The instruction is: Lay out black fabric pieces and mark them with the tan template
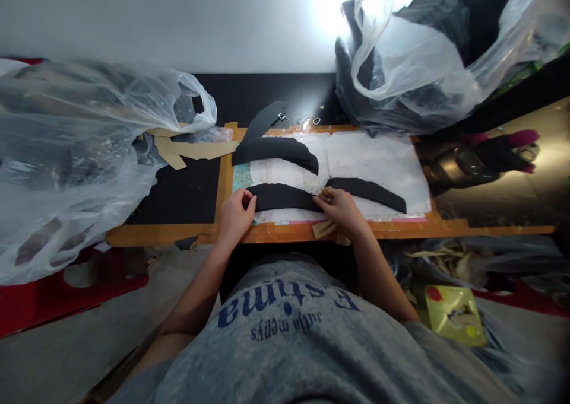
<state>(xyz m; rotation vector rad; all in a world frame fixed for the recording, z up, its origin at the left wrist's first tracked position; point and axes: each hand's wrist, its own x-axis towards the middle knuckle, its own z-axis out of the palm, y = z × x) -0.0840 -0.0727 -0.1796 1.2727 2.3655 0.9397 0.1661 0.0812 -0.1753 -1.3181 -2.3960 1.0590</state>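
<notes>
Black curved strip (285,197) lies between both hands (237,215), pinched at each end.

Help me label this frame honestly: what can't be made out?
All in the head view:
Underside of the black strip between the hands: hidden by its upper face.
Part of the tan piece: covered by the right hand.
Left plastic bag's contents: clouded by folds.
Upper-right plastic bag: cut off by the top edge.
Markings on the yellow item: blurred.

Prob. sm. workshop: taped tbl (187,193) w/ cut blk pcs (287,197), stuffed plastic bags (80,155).
</notes>
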